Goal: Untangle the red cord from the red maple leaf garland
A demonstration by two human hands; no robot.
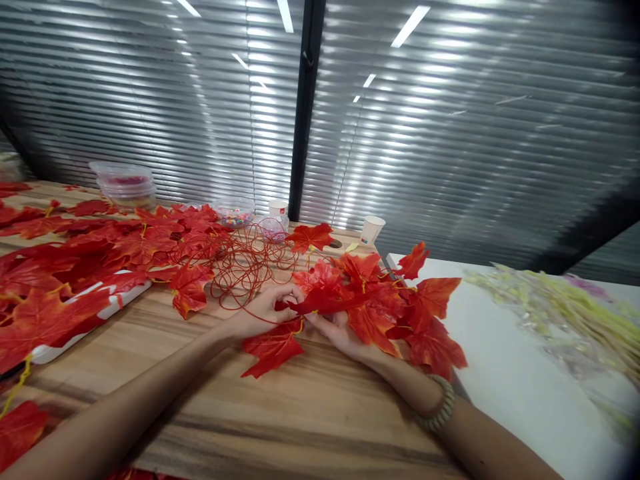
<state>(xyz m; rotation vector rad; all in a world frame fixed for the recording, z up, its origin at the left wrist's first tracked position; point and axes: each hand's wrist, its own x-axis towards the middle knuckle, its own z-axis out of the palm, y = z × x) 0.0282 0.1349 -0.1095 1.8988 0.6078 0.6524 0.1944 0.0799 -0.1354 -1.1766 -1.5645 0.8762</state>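
My left hand point(265, 308) pinches the stem end of a red artificial maple leaf point(324, 301), fingers closed, on the wooden table point(280, 420). My right hand point(339, 331) lies palm up beneath the same leaf garland point(385, 300), its fingers curled around leaves; a beaded bracelet point(440, 403) circles its wrist. A loose tangle of red wire point(245, 267) runs from my left hand towards the back. One leaf point(273, 350) hangs below my hands.
A big heap of red leaves point(75, 267) covers the left side over a white tray point(100, 313). Plastic tubs point(126, 185), a bead bowl point(234, 213) and two paper cups point(373, 230) stand at the back. A white table with pale yellow foliage point(565, 313) lies right.
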